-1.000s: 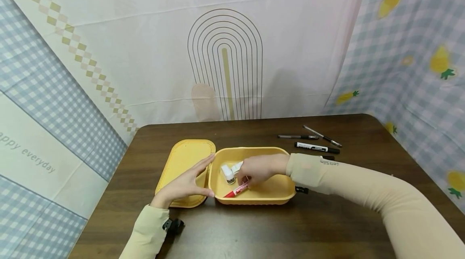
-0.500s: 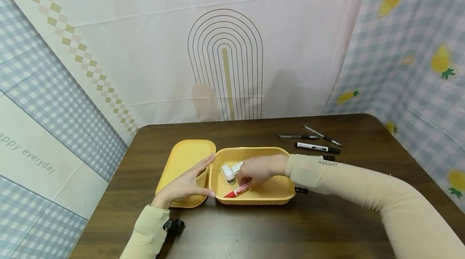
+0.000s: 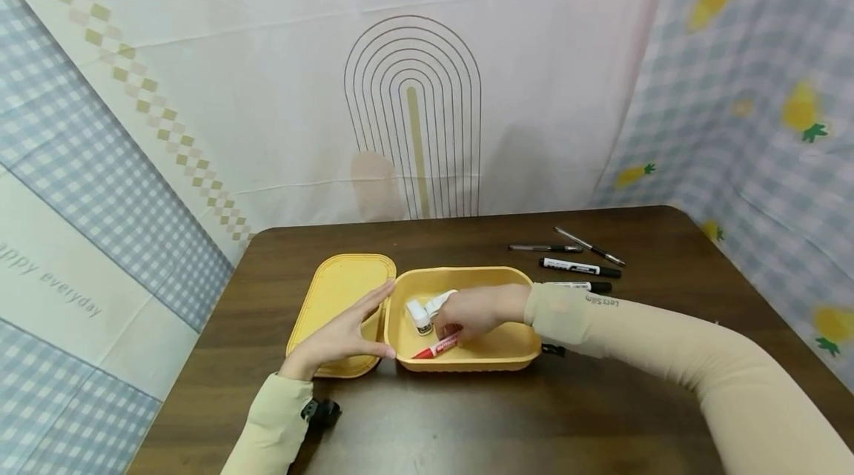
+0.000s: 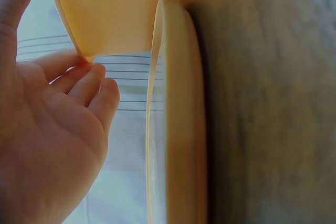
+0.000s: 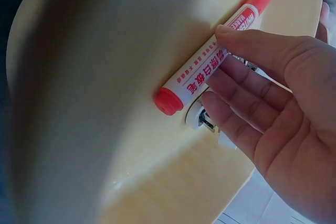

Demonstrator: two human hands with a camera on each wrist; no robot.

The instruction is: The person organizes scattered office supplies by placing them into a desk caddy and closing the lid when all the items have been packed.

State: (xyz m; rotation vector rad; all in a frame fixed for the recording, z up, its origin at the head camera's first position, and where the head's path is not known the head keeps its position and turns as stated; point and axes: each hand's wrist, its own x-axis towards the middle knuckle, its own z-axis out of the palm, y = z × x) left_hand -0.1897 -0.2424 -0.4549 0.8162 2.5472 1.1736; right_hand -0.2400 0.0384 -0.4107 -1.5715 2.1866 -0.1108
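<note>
A yellow plastic box (image 3: pixel 467 365) stands lidless on the table. My left hand (image 3: pixel 339 338) spans its left end, thumb at the near corner and fingertips touching the far corner. Inside the box, my right hand (image 3: pixel 475 312) pinches a red-and-white whiteboard marker (image 5: pixel 195 73) between thumb and fingers; its red end points to the near left in the head view. Beside that hand lie a small white-capped bottle (image 3: pixel 419 316) with a dark label and another white item (image 3: pixel 439 303), partly hidden by the hand. The yellow lid (image 3: pixel 347 282) lies left of the box, partly under my left hand.
Right of the box, at the back of the table, lie two thin pens, one (image 3: pixel 545 247) crosswise and one (image 3: pixel 590 246) slanting. Nearer are two black-capped white markers, one (image 3: pixel 579 267) in full view and one (image 3: pixel 577 287) partly behind my right sleeve. A patterned cloth (image 3: pixel 287 90) hangs behind.
Both hands stay where they were, the right one still pinching the red marker in the box. Only a slight shift of the head view shows.
</note>
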